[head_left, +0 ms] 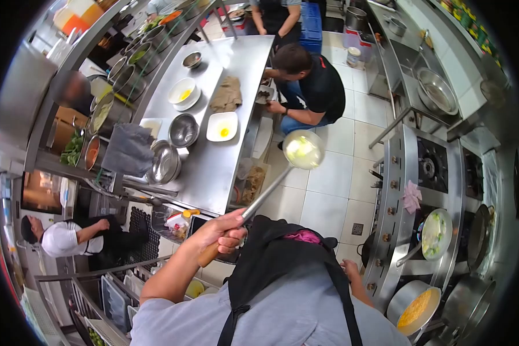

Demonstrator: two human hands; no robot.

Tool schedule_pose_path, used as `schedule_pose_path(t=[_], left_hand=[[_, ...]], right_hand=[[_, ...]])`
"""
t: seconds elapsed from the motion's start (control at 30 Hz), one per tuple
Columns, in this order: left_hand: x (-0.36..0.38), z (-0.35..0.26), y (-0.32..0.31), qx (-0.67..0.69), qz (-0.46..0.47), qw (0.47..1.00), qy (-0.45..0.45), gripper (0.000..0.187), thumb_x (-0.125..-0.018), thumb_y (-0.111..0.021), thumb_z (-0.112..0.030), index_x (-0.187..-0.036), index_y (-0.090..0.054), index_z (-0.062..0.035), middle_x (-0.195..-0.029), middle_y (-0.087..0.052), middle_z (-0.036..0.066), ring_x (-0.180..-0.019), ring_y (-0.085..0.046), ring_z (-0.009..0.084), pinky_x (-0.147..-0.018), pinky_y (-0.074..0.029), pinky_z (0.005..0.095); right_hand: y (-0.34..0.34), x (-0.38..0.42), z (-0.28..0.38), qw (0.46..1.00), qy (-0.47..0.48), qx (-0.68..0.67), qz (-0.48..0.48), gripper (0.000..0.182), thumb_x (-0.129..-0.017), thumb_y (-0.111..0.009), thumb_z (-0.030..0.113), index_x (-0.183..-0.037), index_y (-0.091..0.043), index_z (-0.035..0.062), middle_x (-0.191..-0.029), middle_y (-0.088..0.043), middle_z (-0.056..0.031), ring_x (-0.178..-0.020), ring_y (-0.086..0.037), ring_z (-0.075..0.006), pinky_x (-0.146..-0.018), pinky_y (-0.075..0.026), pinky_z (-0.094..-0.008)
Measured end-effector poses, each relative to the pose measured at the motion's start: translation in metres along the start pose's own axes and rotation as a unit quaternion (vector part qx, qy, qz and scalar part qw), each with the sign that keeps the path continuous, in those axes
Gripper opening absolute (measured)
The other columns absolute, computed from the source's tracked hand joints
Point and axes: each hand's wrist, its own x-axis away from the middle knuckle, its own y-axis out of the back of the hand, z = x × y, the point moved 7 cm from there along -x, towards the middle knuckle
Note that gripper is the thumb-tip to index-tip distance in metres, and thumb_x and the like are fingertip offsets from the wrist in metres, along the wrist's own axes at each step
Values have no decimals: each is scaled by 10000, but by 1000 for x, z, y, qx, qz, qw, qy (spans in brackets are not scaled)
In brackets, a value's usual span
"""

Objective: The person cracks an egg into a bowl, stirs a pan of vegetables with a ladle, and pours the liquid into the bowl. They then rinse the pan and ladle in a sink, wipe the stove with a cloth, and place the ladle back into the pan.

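Note:
My left hand (219, 236) is closed around the wooden grip of a long-handled ladle (265, 199). The ladle reaches forward over the floor, and its round bowl (304, 149) holds pale yellow-green food. On my other side, my right hand (350, 269) hangs low near the front of the stove (386, 230). Its fingers look loosely apart with nothing visible in them, though my body hides part of the arm. On the stove are a pan (436, 233) with whitish and green food and a pot (414, 307) with yellow-orange food.
A steel table (207, 167) ahead left bears bowls, a square white dish (222, 127) and a brown cloth (227, 94). A co-worker (317, 86) crouches at its right side; another person (81, 236) is at left. A pink cloth (412, 196) lies on the stove.

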Motion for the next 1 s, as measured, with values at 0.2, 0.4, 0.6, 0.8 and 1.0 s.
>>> schedule_pose_path(t=[0.2,0.4,0.6,0.8,1.0], left_hand=[[34,-48,68,79,-23,991,-101,267,-1047,-447,-173,-1313,-454,-198,-701,-405,-7,-424,-357,18,-334,-352,175],[32,-84,126,115,-42,978,-168,85,-1042,-474,-178,-1126,-467,-192,-703,-439,-3,-434,-391,19,-335,-366,175],[7,-108,175,131,-66,969,-199,93,-1030,-518,-193,-1039,-426,-202,-712,-469,4,-458,-402,29,-351,-352,179],[3,-121,186,113,-129,963,-207,117,-1010,-556,-180,-1023,-441,-199,-708,-483,10,-457,-399,33,-359,-347,184],[2,-131,194,105,-136,960,-219,161,-997,-575,-176,-1072,-433,-194,-713,-491,11,-469,-411,37,-371,-357,187]], right_hand=[[-35,-10,34,1000,-2,16,8,252,-958,-566,284,-1170,-595,151,-971,-612,-21,-793,-603,-176,-679,-523,-349],[-44,4,70,998,19,67,-7,316,-940,-583,307,-1204,-614,135,-963,-650,-6,-793,-586,-135,-680,-463,-359],[-15,-24,87,996,10,90,-7,201,-956,-570,270,-1118,-583,152,-917,-609,-17,-763,-610,-183,-654,-528,-367],[-4,-23,98,998,28,44,-33,188,-954,-573,265,-1104,-603,155,-907,-609,-14,-754,-610,-166,-633,-533,-350],[-6,-18,88,999,19,33,-20,195,-952,-569,262,-1116,-602,161,-918,-610,-13,-756,-612,-173,-638,-536,-352]])
